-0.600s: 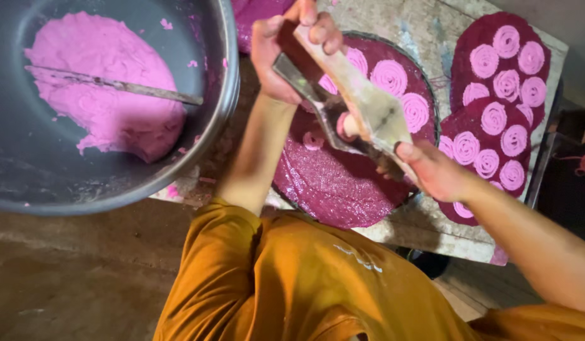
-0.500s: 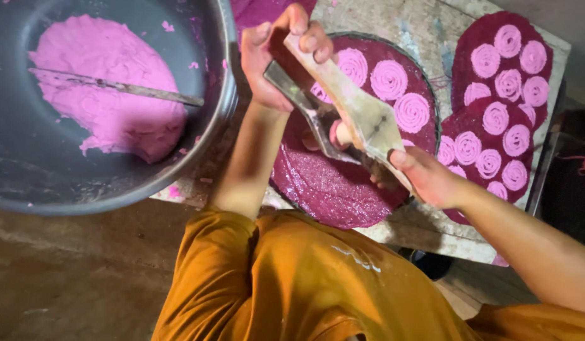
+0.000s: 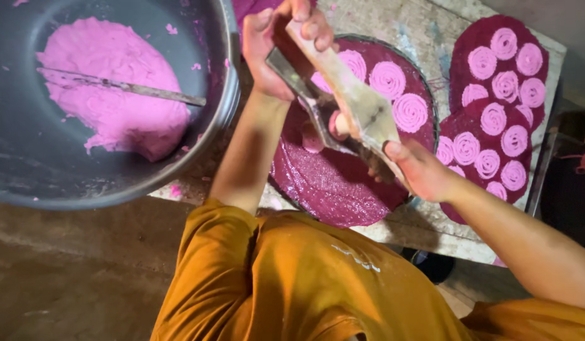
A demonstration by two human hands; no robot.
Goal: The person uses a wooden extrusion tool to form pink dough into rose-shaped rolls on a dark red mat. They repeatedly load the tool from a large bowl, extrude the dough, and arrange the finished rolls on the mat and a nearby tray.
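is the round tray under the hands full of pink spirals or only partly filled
Partly filled. The round dark-purple tray holds pink spirals only along its far side; the near half is bare.

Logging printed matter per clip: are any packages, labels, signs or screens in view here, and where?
None in view: no package, label, sign or screen.
Pale marks on the orange shirt: near its middle, small, too blurred to tell what they are.
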